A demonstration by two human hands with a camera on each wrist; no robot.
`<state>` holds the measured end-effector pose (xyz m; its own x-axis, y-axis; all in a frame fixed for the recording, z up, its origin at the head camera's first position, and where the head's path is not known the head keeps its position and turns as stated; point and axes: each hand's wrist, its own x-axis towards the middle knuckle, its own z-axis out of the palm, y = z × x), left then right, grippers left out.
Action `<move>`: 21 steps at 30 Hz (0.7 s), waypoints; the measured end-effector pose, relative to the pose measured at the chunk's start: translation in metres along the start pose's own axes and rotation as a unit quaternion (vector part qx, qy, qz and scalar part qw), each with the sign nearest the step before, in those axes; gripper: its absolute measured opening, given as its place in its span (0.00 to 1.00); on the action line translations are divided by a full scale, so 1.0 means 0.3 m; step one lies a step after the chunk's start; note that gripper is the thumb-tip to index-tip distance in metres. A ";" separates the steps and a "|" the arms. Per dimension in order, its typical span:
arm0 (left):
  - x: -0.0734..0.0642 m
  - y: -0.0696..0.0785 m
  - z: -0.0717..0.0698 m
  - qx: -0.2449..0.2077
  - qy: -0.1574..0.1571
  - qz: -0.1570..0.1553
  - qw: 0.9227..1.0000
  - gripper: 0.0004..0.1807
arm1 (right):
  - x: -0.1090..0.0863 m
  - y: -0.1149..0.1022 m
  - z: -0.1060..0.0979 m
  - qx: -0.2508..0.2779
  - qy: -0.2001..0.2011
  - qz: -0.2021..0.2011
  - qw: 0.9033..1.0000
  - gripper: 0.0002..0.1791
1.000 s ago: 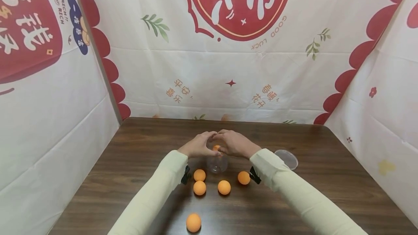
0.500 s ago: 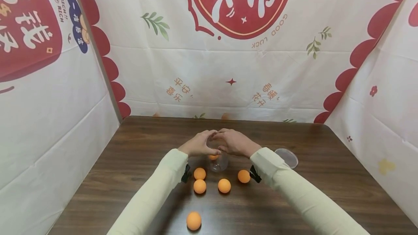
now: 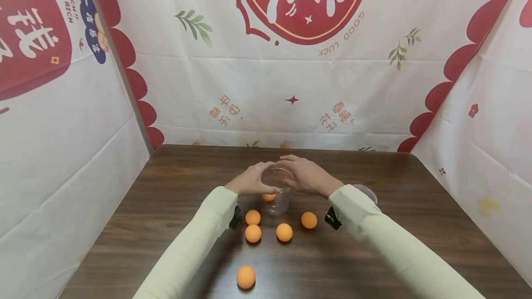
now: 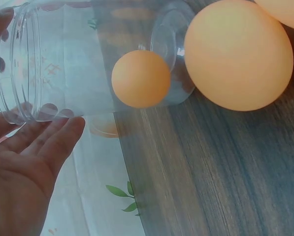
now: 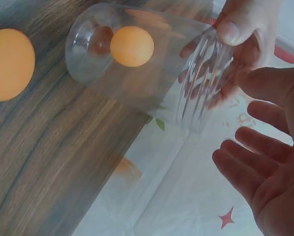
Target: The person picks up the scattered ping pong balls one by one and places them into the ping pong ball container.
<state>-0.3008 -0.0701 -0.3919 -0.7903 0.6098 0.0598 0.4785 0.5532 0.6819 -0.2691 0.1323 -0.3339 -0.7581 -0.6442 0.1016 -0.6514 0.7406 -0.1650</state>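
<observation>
A clear plastic jar (image 3: 280, 204) stands upright with its mouth uppermost. My left hand (image 3: 248, 181) holds it near the rim, with the thumb on the near side in the right wrist view and fingers round the far side. One orange ball (image 4: 141, 78) shows through the wall, in the lower half of the jar in both wrist views. Beside the rim, my right hand (image 3: 309, 176) has its fingers spread. In the right wrist view those fingertips stand off the jar, while the thumb (image 5: 267, 83) is close to the rim.
Several orange balls lie on the brown wooden table (image 3: 187, 170) in front of the jar. One ball (image 3: 246, 277) is nearest the person, another ball (image 3: 309, 220) lies near the right cuff. A clear round lid (image 3: 365, 192) sits behind the right sleeve. White printed cloth (image 3: 266, 77) surrounds the table.
My right hand has shifted right, away from the jar, uncovering its round mouth. Compared with a second ago, the ball shows lower and farther left in the jar. My left hand keeps its hold.
</observation>
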 end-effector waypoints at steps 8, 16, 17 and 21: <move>0.001 -0.003 0.000 -0.011 -0.002 -0.003 1.000 0.45 | -0.085 0.031 -0.010 0.013 0.009 0.023 1.000 0.33; 0.002 0.000 0.001 -0.005 0.001 -0.006 1.000 0.45 | -0.167 0.043 0.014 0.025 -0.021 0.057 0.998 0.35; 0.001 0.001 0.001 -0.004 0.002 -0.008 1.000 0.45 | -0.176 0.044 0.021 0.024 -0.021 0.056 0.998 0.35; -0.001 0.001 0.002 0.000 0.001 -0.014 1.000 0.45 | -0.207 0.050 0.047 0.029 -0.020 0.055 0.998 0.34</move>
<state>-0.3001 -0.0698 -0.3922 -0.8040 0.5930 0.0433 0.4568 0.5694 0.6835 -0.2312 0.1808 -0.3566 -0.8224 -0.5674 0.0417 -0.5605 0.7954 -0.2305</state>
